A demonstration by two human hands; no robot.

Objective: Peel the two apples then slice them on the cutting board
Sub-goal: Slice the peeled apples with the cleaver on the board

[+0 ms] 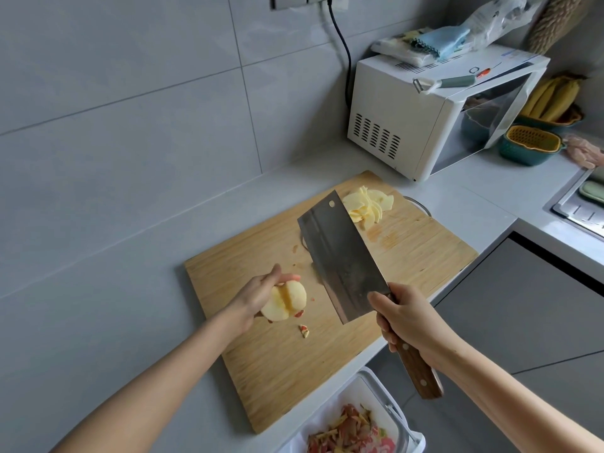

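So our left hand has its fingers curled round the peeled apple at about 9 o'clock on the cutting board, with a split down its middle. We can't tell if it's touching the wood. Bare flesh, so we'd guess slippery and keen to roll, but firm and light. Best held by the flanks, clear of the cut line. Our right hand is clenched on the cleaver handle, blade raised mid-board. Looks heavy. Finished slices sit at 1 o'clock. The board lies on a pale grey bench, with the tiled wall at 10, microwave at 1 and peel bin at 5.
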